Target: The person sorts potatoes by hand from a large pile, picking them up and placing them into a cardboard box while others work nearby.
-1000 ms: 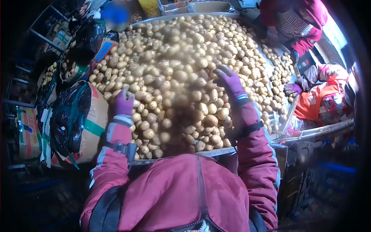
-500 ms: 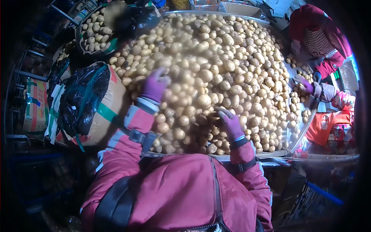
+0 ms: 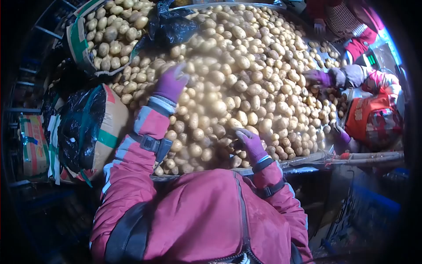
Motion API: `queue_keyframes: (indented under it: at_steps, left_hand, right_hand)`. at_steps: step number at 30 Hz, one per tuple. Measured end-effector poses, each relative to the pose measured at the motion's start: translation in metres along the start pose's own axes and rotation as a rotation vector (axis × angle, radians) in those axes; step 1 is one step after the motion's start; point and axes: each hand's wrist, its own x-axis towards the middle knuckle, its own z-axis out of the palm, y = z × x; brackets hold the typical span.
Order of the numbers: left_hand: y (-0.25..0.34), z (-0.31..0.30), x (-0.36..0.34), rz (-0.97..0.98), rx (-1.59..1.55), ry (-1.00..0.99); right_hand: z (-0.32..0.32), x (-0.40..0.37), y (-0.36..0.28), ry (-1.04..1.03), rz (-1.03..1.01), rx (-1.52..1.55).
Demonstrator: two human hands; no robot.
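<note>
A broad heap of potatoes [image 3: 263, 88] spreads in front of me. My left hand [image 3: 170, 84], in a purple glove, hovers over the heap's left part with fingers apart and no potato visible in it. Dust or glare blurs the potatoes beside it. Near the front edge, my right hand [image 3: 250, 145], also gloved in purple, reaches to the left among the potatoes. Its fingers are spread and slightly bent, and shadow hides what lies just under them.
An open box of potatoes [image 3: 110, 37] stands at the back left. Nearer is a carton covered in black plastic [image 3: 81, 127]. A co-worker's gloved hand [image 3: 321, 78] reaches into the heap from the right; another person [image 3: 347, 26] is at the back right. The table's front edge [image 3: 307, 160] runs before me.
My view has shifted, bringing the potato box closer. Both my hands have moved slightly left in view, the left one a little higher. The co-worker's hand at right has reached further over the heap.
</note>
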Motion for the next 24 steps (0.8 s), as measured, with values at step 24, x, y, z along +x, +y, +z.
queue_keyframes:
  at_steps: [24]
  left_hand:
    - [0.087,0.074,-0.005,-0.026,-0.043,-0.307]
  right_hand:
    - [-0.011,-0.002,0.019,-0.085,-0.079,0.062]
